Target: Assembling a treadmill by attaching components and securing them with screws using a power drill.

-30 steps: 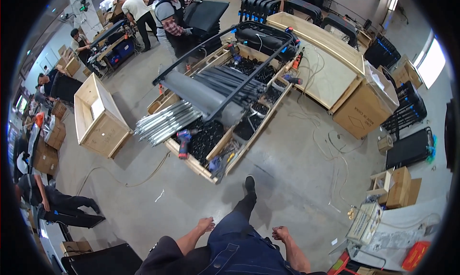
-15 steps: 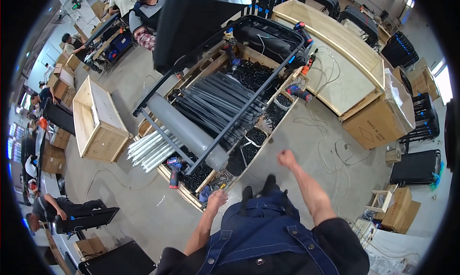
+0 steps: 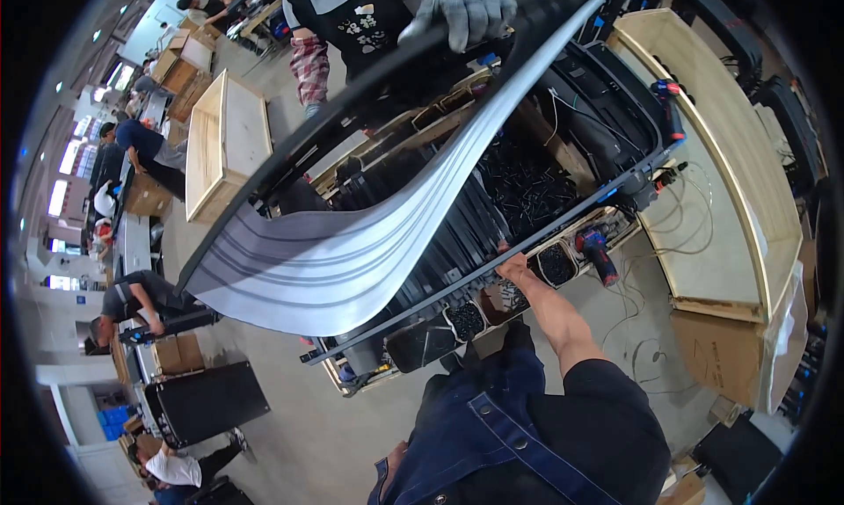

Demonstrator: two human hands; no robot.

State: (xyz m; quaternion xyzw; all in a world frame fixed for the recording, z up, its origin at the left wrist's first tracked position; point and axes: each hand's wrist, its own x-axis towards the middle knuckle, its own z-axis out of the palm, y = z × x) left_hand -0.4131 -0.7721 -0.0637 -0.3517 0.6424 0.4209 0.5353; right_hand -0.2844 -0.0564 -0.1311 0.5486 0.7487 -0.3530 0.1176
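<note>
My right hand (image 3: 512,263) is closed around the near rail of a long black metal frame (image 3: 563,217), arm stretched forward. My left hand (image 3: 396,459) hangs low by my body, mostly hidden behind my clothing, its fingers out of sight. Over the frame bends a wide flexible sheet (image 3: 308,276), pale grey with dark stripes on the face toward me and black along its edge. Across from me, a co-worker's grey-gloved hand (image 3: 466,14) rests on the sheet's upper edge. Beneath the frame lie dark metal bars (image 3: 444,246) and loose black hardware (image 3: 532,180), partly covered by the sheet.
Small bins of screws (image 3: 463,322) line the workbench's near side. A power drill (image 3: 598,254) hangs at its right. Beyond are a large wooden crate (image 3: 703,241), a cardboard box (image 3: 716,356) and floor cables. Another wooden crate (image 3: 244,145) stands left; several people work farther off.
The sheet has come down across the frame and hides the grey roller. My right hand has reached forward onto the rail; my left has dropped back to my body. The view has turned.
</note>
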